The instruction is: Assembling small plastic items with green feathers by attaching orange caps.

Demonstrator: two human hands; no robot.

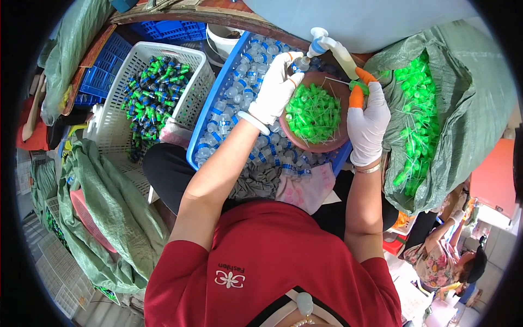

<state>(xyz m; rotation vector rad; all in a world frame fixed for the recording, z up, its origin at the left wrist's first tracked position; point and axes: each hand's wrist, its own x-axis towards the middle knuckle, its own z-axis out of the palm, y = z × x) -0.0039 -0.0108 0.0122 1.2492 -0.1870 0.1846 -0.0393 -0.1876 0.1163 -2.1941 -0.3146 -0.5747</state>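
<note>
In white gloves with orange fingertips, both my hands work over a blue crate (197,131) heaped with small clear bottles (223,117) banded in blue. My left hand (272,92) is closed on one such bottle (300,65), just below a clear nozzle beneath a white fitting (319,35). From that fitting a pale curved tube (342,59) runs toward my right hand. My right hand (369,122) pinches a green cap (359,86) with a thin white stick pointing left. Between my hands stands a reddish-brown bowl (309,146) full of green caps with sticks (312,114).
At left, a white basket (205,82) holds many green-capped bottles (155,95), near a white bucket (222,42). Right of me, an open green sack (452,103) contains more green caps (418,120). Another green sack (109,201) lies lower left. Another person (444,261) sits at lower right.
</note>
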